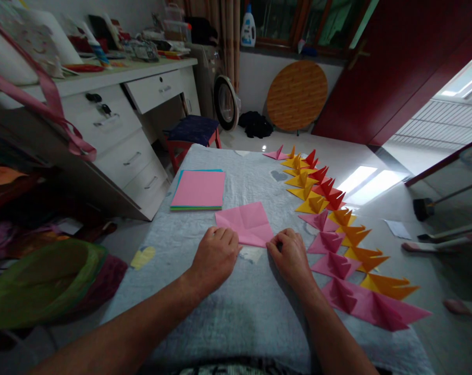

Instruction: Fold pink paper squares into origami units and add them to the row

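Observation:
A creased pink paper sheet (pixel 247 223) lies on the grey cloth-covered table (pixel 228 307) in front of me. My left hand (pixel 215 255) rests with curled fingers on the sheet's near left edge. My right hand (pixel 291 255) pinches the sheet's near right corner with fingers pressed together. A stack of coloured paper (pixel 199 189) with a pink sheet on top lies farther back on the left. Several folded paper shapes (pixel 337 234) in pink, yellow, orange and red run in a row along the table's right side.
A white desk with drawers (pixel 126 120) stands at the left, with a red stool (pixel 193 133) beside it. A green bag (pixel 40 281) sits at the near left. A round wooden board (pixel 297 95) leans on the far wall. Another person's feet (pixel 455 307) show at the right.

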`<state>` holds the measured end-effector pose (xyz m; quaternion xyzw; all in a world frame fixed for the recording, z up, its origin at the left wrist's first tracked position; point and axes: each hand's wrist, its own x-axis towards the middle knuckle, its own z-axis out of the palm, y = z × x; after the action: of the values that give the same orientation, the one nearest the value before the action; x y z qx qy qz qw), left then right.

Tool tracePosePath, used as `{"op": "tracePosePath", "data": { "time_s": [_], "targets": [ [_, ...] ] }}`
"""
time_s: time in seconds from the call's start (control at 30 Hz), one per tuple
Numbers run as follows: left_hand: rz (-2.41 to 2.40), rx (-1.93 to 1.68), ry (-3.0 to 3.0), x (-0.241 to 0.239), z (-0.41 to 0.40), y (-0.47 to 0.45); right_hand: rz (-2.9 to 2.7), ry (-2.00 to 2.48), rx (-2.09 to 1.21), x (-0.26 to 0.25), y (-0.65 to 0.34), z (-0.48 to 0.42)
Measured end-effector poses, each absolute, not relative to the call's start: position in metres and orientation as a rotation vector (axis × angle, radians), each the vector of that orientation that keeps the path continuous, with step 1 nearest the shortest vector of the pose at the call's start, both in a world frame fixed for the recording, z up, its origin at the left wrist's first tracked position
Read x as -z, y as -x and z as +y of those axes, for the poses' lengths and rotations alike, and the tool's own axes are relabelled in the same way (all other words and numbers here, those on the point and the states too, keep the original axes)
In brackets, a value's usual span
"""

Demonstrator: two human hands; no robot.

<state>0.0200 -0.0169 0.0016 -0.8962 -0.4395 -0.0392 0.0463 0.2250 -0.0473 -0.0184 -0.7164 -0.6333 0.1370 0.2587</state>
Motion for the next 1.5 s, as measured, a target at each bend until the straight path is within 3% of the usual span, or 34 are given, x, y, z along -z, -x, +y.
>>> {"op": "tracePosePath", "data": {
  "time_s": [0.67,1.03,1.5],
  "targets": [
    [-1.27,0.004,2.979,0.025,-0.034,-0.014,-1.743,1.942,-0.341,0.02,-0.226,-0.048],
    [-1.337,-0.028,3.073,0.016,-0.036,-0.017,-1.717,1.977,-0.317,0.015,-0.229,-0.053],
    [-1.152,0.079,3.048,0.027,-0.036,-0.01,-1.72,1.98,-0.252,0.022,-0.239,-0.055]
  ]
}}
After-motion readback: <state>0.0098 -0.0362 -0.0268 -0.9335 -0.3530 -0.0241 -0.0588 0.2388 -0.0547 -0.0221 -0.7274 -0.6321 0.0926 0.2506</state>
